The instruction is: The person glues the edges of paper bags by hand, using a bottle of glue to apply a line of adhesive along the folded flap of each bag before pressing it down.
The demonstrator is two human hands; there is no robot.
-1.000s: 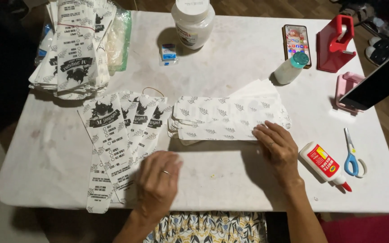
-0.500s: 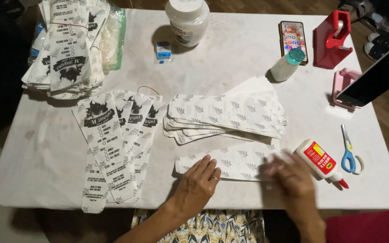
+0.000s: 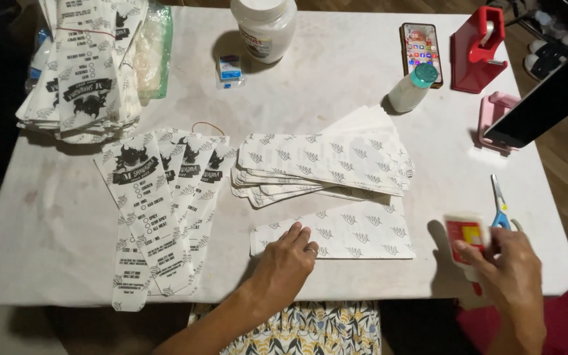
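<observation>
My left hand [image 3: 285, 258] presses flat on the left end of a single white patterned paper sheet [image 3: 356, 235] lying near the table's front edge. My right hand [image 3: 509, 264] grips a white glue bottle with a red label [image 3: 466, 234] and lifts it at the table's front right. Behind the single sheet lies a stack of the same patterned sheets [image 3: 327, 164]. To the left of the stack, several printed paper sleeves [image 3: 159, 204] are fanned out.
Blue-handled scissors [image 3: 498, 205] lie by my right hand. At the back stand a white jar [image 3: 264, 26], a small bottle with a teal cap [image 3: 412, 89], a phone [image 3: 421, 49], a red tape dispenser [image 3: 478, 49], a pink stand holding a phone [image 3: 497, 118] and a pile of printed bags [image 3: 87, 66].
One patterned sheet was pulled off the stack to the front edge. My left hand moved onto it. My right hand left the sheet and picked up the glue bottle.
</observation>
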